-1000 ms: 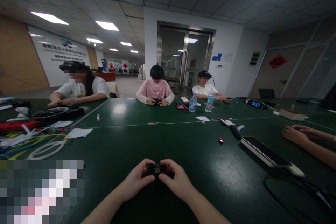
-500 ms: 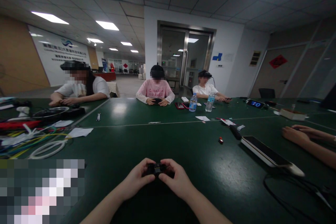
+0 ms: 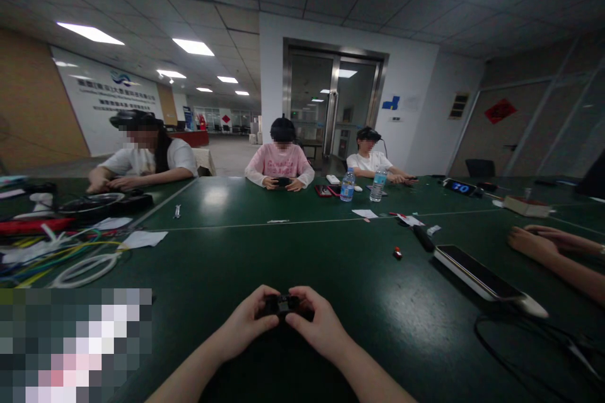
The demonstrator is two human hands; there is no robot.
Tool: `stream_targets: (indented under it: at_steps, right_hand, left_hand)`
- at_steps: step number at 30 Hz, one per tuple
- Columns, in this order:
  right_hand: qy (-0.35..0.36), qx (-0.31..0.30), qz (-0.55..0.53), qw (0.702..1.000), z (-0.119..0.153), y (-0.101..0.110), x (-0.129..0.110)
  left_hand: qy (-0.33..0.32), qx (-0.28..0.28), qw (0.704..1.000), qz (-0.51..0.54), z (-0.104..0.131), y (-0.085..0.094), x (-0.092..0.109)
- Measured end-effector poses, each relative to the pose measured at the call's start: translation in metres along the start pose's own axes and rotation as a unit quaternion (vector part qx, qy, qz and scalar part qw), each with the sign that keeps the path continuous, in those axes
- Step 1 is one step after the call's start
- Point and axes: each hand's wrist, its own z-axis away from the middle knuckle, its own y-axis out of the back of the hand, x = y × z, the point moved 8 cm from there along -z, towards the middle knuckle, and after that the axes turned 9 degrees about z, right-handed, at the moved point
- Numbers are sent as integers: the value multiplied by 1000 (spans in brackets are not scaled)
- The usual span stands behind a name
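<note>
At the near side of the dark green table [image 3: 212, 271]: holds up front, between both hands, a small black object with a glossy middle [image 3: 282, 306]; cannot tell if touching the tabletop.
Left hand [image 3: 243, 326]: grips the left end, fingers curled narrow along the far side, thumb on the near edge.
Right hand [image 3: 324, 327]: mirrors that grip on the right end, probably to steady it and leave the middle visible.
Small red-and-silver item [image 3: 397, 254]: lies farther out, well apart from both hands.
Long white-sided slab with a black top [image 3: 479, 272]: lies to the right, seemingly set aside.
</note>
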Motion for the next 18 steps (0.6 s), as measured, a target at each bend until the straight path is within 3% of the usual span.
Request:
stream_targets:
  at_steps: [14,18]
  right_hand:
    - [6,0,16,1000,1,-1,0]
    - [10,-2,23,1000,1,-1,-2]
  left_hand:
    - [-10,-7,1000,-7,-1,-1,3]
    - [-8,18,999,-49,-1,2,4]
